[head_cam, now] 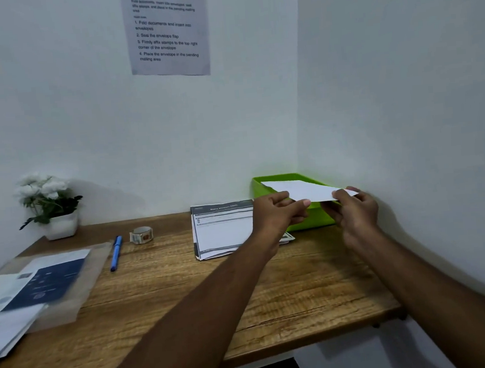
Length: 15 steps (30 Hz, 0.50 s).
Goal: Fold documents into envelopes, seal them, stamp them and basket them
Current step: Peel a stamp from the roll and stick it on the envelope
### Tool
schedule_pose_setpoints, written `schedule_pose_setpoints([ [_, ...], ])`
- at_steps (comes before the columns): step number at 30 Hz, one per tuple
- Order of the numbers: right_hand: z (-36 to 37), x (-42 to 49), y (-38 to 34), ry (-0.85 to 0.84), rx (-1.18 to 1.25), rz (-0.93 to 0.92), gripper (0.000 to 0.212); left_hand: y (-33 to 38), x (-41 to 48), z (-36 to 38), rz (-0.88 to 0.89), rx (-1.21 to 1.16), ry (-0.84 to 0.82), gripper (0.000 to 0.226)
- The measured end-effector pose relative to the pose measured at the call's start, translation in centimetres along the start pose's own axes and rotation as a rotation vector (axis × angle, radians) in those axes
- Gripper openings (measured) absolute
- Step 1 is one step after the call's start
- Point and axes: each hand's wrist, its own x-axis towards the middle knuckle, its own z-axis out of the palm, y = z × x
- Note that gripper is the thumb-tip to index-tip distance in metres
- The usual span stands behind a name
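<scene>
Over the green basket (pixel 268 188), left hand (pixel 279 213) and right hand (pixel 352 212) each pinch the envelope (pixel 303 190) level, seemingly to drop it in flat.

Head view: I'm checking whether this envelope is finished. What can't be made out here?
- envelope: only a plain white face shows; no seal or stamp is visible, and its near corners are covered by the left hand and right hand.
- green basket: its inside is hidden by the envelope and hands.
- document stack: print too small; right edge behind the left hand.
- wall notice: top cut off by the frame edge.
</scene>
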Motion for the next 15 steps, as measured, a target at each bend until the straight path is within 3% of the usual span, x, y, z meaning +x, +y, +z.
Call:
schedule_pose_setpoints([
  [4, -0.4, 1.0, 0.3, -0.044, 0.043, 0.006, 0.034, -0.7, 1.1, 0.2, -0.01, 0.059, 0.019, 0.047],
  [7, -0.8, 1.6, 0.5, -0.084, 0.024, 0.037, 0.015, -1.0, 1.9, 0.3, -0.037, 0.108, 0.042, 0.035],
  [15, -0.6, 2.9, 1.2, -0.104, -0.079, 0.058, 0.023, -0.9, 3.9, 0.1, -0.009, 0.253, 0.056, 0.037],
])
